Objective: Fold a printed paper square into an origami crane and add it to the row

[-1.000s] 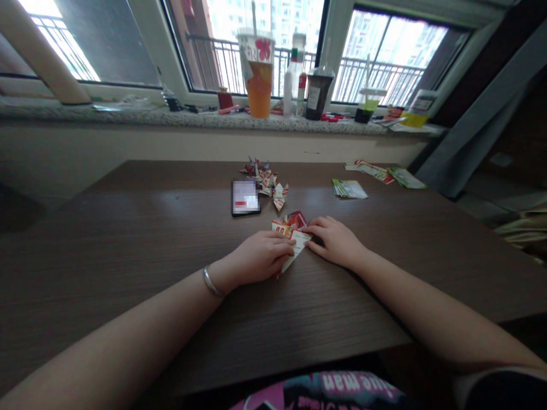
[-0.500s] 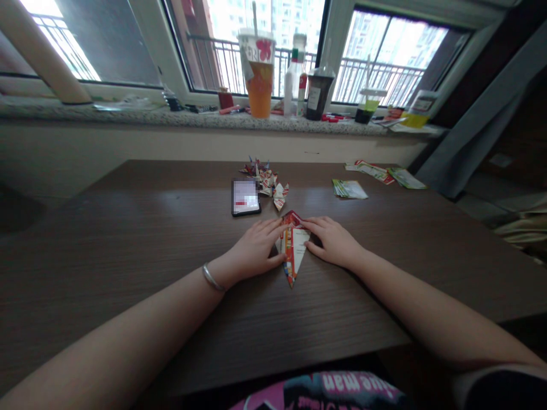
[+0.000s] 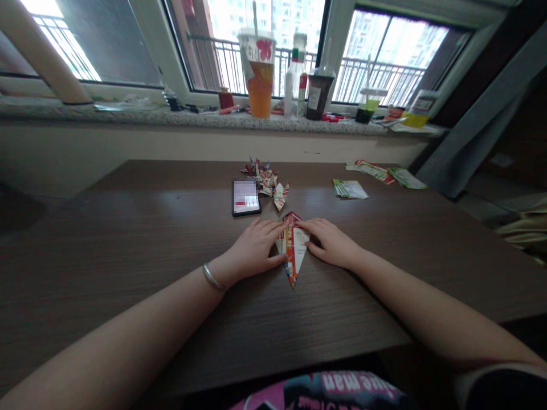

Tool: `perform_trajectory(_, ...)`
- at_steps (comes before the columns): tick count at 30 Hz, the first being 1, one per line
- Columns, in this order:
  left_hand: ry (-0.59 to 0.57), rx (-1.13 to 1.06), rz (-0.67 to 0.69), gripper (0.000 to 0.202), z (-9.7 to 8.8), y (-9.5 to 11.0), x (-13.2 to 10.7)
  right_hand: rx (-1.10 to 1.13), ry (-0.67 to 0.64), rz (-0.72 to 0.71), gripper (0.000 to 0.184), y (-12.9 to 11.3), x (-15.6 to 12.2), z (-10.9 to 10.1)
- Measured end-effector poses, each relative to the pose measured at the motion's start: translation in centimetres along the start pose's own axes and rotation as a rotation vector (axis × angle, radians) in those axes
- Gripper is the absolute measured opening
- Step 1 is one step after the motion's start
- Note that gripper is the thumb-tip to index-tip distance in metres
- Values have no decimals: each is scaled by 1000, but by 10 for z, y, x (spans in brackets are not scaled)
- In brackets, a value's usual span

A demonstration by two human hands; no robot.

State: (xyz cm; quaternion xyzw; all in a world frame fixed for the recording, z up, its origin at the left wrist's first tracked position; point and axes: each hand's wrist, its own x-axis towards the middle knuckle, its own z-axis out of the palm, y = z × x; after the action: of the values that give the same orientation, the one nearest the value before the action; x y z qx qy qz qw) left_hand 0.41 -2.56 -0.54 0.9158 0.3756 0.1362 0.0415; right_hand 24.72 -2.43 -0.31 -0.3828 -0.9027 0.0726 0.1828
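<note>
A kite-shaped piece of folded printed paper [image 3: 294, 250] lies flat on the table, its long point toward me. My left hand [image 3: 258, 245] rests on its left edge, fingers stretched out and the thumb lower down on the paper. On the opposite side, my right hand [image 3: 329, 242] lies with spread fingers, the fingertips pressing near the upper right edge and the thumb at the right edge. Fingertips cover parts of the paper's upper sides. Just beyond it sit several folded paper pieces [image 3: 280, 196] in a cluster, beside a phone [image 3: 246, 197] with a blurred screen.
A stack of printed paper sheets [image 3: 350, 189] lies on the right of the brown table [image 3: 171, 250], with more paper strips [image 3: 376, 171] behind. Along the granite windowsill [image 3: 200, 118] stand a tall orange drink cup [image 3: 260, 85], bottles [image 3: 292, 85] and a dark cup [image 3: 319, 94].
My right fingertips have slid slightly inward over the paper's upper edge. The paper has shifted very little, and the left hand stays nearly in place.
</note>
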Motion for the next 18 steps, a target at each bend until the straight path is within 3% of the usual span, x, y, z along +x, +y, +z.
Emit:
perform_trajectory(12,7,-76,-54,74,0,1,-2,171,117,98,38,3,-1,-5)
perform_trajectory(18,14,-106,-62,82,1,-1,-3,177,76,94,28,5,-2,-8)
